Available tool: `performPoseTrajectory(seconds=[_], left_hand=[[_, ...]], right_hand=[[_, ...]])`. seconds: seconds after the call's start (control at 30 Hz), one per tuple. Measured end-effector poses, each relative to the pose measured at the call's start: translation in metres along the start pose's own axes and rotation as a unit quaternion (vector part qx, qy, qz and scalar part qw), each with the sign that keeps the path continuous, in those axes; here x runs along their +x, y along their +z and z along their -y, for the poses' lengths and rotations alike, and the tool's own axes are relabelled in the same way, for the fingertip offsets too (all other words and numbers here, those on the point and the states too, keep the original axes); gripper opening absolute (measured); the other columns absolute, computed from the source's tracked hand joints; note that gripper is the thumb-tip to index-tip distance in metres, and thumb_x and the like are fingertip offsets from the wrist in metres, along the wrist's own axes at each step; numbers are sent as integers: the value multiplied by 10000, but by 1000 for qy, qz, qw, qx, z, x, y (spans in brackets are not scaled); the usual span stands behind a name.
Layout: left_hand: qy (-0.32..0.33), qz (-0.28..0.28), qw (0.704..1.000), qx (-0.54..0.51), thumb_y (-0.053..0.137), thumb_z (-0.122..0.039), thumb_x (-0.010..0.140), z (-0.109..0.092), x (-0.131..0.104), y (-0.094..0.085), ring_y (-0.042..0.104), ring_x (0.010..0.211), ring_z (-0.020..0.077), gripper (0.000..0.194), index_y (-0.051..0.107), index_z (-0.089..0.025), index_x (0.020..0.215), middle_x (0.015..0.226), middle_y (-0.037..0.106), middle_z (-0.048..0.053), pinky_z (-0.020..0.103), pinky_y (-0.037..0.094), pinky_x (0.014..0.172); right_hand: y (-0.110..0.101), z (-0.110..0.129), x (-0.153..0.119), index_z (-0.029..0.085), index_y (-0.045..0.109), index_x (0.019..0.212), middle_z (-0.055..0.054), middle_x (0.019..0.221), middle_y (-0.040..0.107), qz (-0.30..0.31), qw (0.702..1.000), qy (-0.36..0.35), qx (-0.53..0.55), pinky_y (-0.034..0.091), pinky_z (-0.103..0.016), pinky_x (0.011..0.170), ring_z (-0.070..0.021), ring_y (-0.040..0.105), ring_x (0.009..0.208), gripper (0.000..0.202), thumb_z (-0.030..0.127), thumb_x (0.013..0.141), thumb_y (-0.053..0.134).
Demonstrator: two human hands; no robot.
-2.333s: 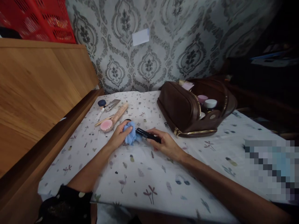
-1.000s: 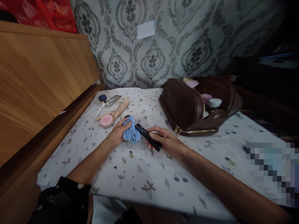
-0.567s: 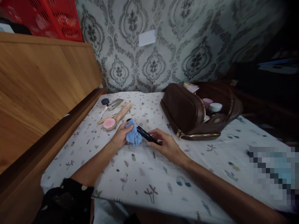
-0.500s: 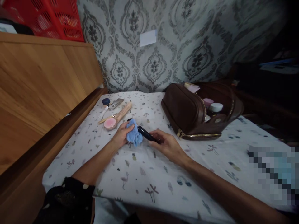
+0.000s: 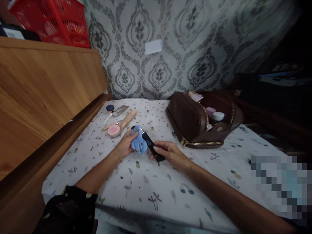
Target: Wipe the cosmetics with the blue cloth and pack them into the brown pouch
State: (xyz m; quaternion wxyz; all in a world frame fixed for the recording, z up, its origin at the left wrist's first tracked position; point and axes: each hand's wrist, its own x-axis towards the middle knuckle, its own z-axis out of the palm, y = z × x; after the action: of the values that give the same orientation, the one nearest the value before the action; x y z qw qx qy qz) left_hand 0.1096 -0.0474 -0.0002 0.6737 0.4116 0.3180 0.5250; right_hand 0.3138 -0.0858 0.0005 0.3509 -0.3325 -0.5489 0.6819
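Observation:
My left hand is closed on a crumpled blue cloth, which wraps round the upper end of a black cosmetic tube. A dark rounded end pokes out past the cloth. Fingers of my right hand pinch the tube's wide, flat lower part, where small pale print shows. Beyond my left hand lie a round pink compact, a long beige tube and a thin wooden-handled brush. Farther back are a silver tube and a dark blue round lid.
An unzipped brown cosmetic bag with several jars inside, one with a white lid, stands on the right of the patterned tablecloth. A wooden cabinet borders the left, with a red basket on top. Patterned wallpaper rises behind.
The black tube has turned in my right hand, so its flat printed face now shows. My left hand keeps the blue cloth around its upper end. The view has shifted slightly.

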Motion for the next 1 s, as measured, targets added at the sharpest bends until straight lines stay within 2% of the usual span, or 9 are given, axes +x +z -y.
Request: performPoseTrajectory(seconds=[0.13,0.3,0.4,0.53,0.63,0.73,0.9,1.0], left_hand=[[-19,10,1000,-13,850,-387,656,-2,-3,5,616,568,109,415,681,-124,929,709,666,8,217,515,545],[-34,16,999,3,831,-423,680,-1,-2,6,612,555,113,446,696,-120,976,697,673,15,222,504,544],[-45,23,999,16,836,-488,649,4,-2,6,604,553,111,512,705,-117,976,687,670,14,227,502,554],[-54,43,994,85,872,-526,560,13,-5,9,587,550,106,523,701,-113,831,666,664,12,213,481,544],[-59,78,986,138,850,-527,600,17,-9,12,562,536,100,489,685,-116,808,644,643,6,202,438,513],[-36,84,985,149,819,-516,654,16,-9,13,568,579,107,457,672,-124,838,680,632,7,212,446,560],[60,-15,990,125,801,-475,687,12,-5,13,562,708,97,437,608,-194,961,827,601,-26,197,455,675],[81,-7,982,170,738,-502,746,10,-5,13,510,697,92,396,558,-195,920,793,537,-40,188,424,659]], right_hand=[[1,-1,1,131,690,898,-59,813,711,3,997,39,71,512,-250,619,-143,659,676,438,503,693,797],[4,-6,3,134,701,873,-65,793,721,2,994,42,96,514,-251,619,-146,667,672,438,511,677,808],[6,-10,5,142,702,888,-51,772,715,-19,995,38,92,509,-261,626,-146,655,661,455,522,663,812],[5,-10,7,160,705,843,-12,741,688,-70,992,-4,110,501,-258,687,-133,631,688,411,499,647,827],[3,-9,8,166,701,824,-4,744,683,-97,990,-11,105,488,-257,708,-129,613,701,378,471,645,836],[1,-9,8,159,701,845,-10,762,683,-91,991,-9,96,481,-264,723,-133,613,711,385,472,659,827],[0,-10,7,146,695,909,-27,829,689,-61,997,0,50,477,-262,712,-130,616,726,410,492,708,789],[-1,-12,6,135,691,881,-23,801,670,-36,999,-17,-12,459,-248,651,-120,585,687,417,518,731,760]])
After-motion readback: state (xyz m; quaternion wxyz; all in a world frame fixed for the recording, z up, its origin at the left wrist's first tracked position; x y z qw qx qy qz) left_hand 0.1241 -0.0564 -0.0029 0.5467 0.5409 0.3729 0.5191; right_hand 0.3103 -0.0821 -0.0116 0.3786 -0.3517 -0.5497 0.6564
